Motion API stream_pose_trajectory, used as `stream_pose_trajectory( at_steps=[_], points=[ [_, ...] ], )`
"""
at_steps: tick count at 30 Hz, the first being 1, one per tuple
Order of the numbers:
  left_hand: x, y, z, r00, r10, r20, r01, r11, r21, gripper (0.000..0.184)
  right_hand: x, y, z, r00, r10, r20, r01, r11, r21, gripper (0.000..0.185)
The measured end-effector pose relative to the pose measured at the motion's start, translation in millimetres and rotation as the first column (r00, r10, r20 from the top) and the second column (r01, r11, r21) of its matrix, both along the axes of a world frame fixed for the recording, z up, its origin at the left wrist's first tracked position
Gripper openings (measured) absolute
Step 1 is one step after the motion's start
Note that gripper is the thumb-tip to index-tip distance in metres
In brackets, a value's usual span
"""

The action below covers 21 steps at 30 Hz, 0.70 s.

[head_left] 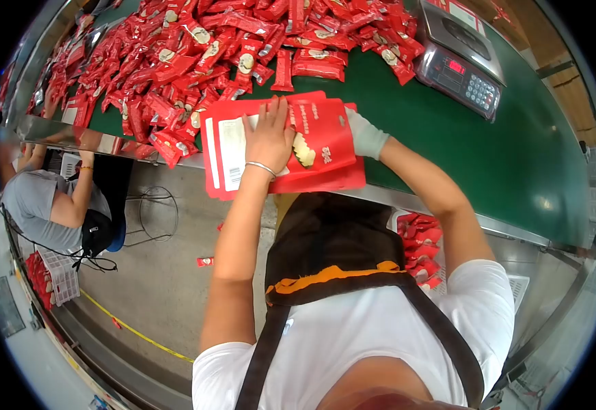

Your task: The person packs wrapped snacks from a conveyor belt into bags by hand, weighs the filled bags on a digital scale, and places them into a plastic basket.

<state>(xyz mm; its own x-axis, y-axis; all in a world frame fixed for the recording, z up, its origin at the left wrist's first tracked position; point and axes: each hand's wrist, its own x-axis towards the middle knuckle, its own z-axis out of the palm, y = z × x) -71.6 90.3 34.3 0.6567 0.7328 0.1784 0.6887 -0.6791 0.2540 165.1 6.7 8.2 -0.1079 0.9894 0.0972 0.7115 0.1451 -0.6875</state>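
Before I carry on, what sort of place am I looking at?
Probably a packing workshop: flat red pouches under the left hand, small red packets heaped on a green table, and a digital scale beside the heap.

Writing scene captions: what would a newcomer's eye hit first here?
First, the big heap of shiny red packets across the far left of the green table. Next, the larger flat red pouches at the near edge, the left hand laid on them and the gloved right hand at their right side. Then the scale with its lit red display, right of the heap.
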Motion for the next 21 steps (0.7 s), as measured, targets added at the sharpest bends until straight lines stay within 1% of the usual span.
stream_pose_trajectory(
  at_steps=[1,2,3,4,5,7,8,9,10,11,12,13,15,16,17,19,21],
  points=[
    [0,1,1,0.999,0.004,-0.032,-0.006,0.999,-0.039,0.060,-3,-3,24,1.000,0.006,-0.004,-0.006,1.000,0.002,0.036],
    [-2,2,-1,0.999,-0.010,-0.034,0.007,0.998,-0.070,0.060,-7,-10,46,0.999,0.006,0.047,-0.001,0.996,-0.095,0.034],
    [-1,4,1,0.999,-0.001,-0.032,-0.001,0.997,-0.072,0.060,-6,-11,56,0.995,0.013,0.103,0.007,0.982,-0.187,0.033],
    [-2,6,2,0.999,-0.028,-0.031,0.024,0.992,-0.123,0.059,1,-9,43,0.992,0.040,0.120,-0.030,0.996,-0.082,0.029],
    [-3,6,2,0.998,-0.057,-0.031,0.051,0.983,-0.176,0.059,5,-3,42,0.992,0.045,0.117,-0.035,0.996,-0.087,0.029],
    [-2,4,7,0.997,-0.051,-0.056,0.039,0.980,-0.193,0.058,4,6,48,0.934,0.040,0.354,-0.022,0.998,-0.057,0.027],
    [-1,4,8,0.996,-0.051,-0.075,0.035,0.979,-0.201,0.057,-3,6,49,0.916,0.003,0.402,-0.017,0.999,0.032,0.028],
    [-2,5,4,0.996,-0.046,-0.083,0.028,0.979,-0.203,0.057,-4,9,14,0.919,0.008,0.394,-0.021,0.999,0.031,0.028],
    [-2,4,-5,0.999,-0.026,-0.034,0.022,0.994,-0.104,0.058,-2,10,-47,0.995,-0.093,-0.046,0.093,0.996,0.006,0.028],
    [0,3,-9,1.000,-0.010,0.020,0.010,1.000,0.001,0.058,-10,12,-53,0.989,-0.073,-0.131,0.074,0.997,0.003,0.028],
    [0,1,-4,0.999,0.026,0.032,-0.024,0.999,-0.046,0.058,-18,14,-44,0.987,-0.023,-0.162,0.024,1.000,0.007,0.028],
    [0,-2,-1,0.999,0.024,0.028,-0.023,0.999,-0.044,0.058,-23,14,-35,0.985,0.026,-0.168,-0.026,1.000,-0.001,0.029],
    [1,-3,4,1.000,-0.004,-0.030,0.004,1.000,0.011,0.058,-27,16,-15,0.981,0.087,-0.173,-0.092,0.996,-0.021,0.029],
    [2,-4,4,0.998,-0.026,-0.062,0.032,0.995,0.095,0.060,-29,17,-9,0.980,0.106,-0.167,-0.112,0.993,-0.029,0.029],
    [5,-3,4,0.998,-0.032,-0.061,0.038,0.995,0.093,0.060,-31,17,-10,0.979,0.118,-0.168,-0.124,0.992,-0.026,0.029],
    [10,-6,6,0.998,-0.059,0.021,0.056,0.992,0.110,0.061,-35,17,-18,0.975,0.129,-0.181,-0.135,0.991,-0.016,0.029],
    [10,-4,8,0.999,-0.046,0.011,0.044,0.991,0.130,0.062,-41,17,-17,0.960,0.126,-0.251,-0.126,0.992,0.017,0.030]
  ],
)
